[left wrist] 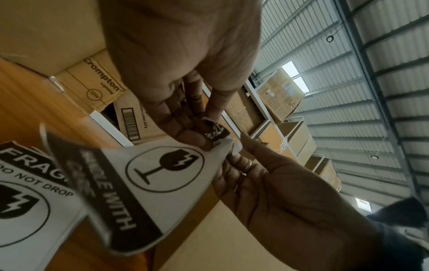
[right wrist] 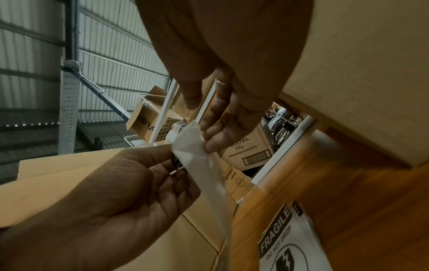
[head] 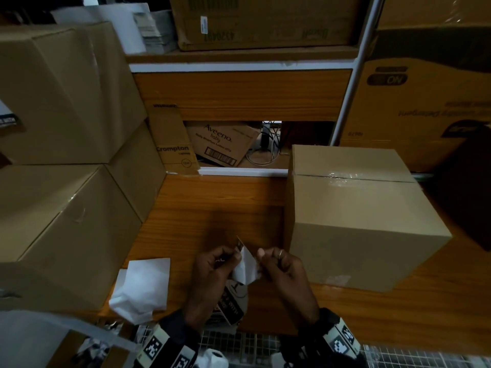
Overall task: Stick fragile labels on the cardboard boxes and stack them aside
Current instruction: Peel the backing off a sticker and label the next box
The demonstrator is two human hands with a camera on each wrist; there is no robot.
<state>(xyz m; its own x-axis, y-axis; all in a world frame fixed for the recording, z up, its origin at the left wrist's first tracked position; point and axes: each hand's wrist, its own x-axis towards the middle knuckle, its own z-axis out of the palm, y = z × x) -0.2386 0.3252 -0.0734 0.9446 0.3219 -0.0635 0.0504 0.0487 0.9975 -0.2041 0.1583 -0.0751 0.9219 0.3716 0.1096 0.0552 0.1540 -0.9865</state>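
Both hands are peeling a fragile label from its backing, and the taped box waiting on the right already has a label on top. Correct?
Not quite. In the head view, the taped box bears no label yet. Left hand and right hand are indeed peeling the fragile label from its backing.

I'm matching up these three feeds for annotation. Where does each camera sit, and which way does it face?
Head: worn high, looking down on the left hand, the right hand and the cardboard box.
Left wrist: looks along the left hand's fingers up toward the roof; the right hand shows.
Right wrist: looks along the right hand's fingers; the left hand shows.
All three share the fragile label.
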